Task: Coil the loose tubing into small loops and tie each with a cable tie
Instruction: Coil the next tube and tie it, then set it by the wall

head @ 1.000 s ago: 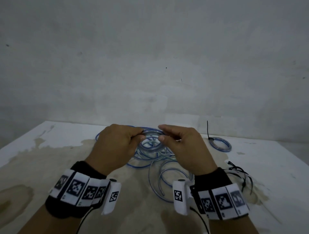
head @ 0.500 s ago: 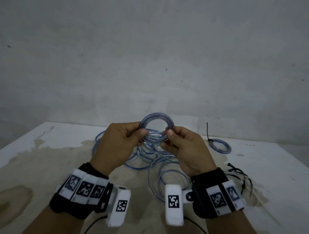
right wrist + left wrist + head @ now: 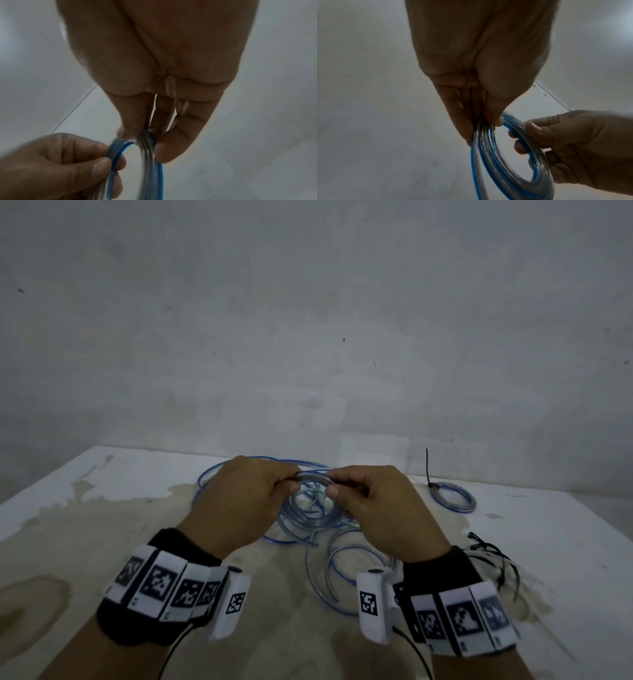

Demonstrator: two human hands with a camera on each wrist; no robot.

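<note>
Both hands hold one small coil of tubing above the stained table. The left hand pinches the coil's left side between thumb and fingers, and the right hand pinches its right side the same way. In the wrist views the coil shows as several clear turns with a blue stripe, pressed together under the fingertips.

Directly beneath the coil, the loose tubing sprawls on the table in wide, overlapping curves, some of them hidden behind the hands. To the right of the coil and farther back lies a finished tied loop, with the tail of its black cable tie sticking upright. Nearer than that loop, right of the coil, a bundle of spare black cable ties lies beside the right wrist.
</note>
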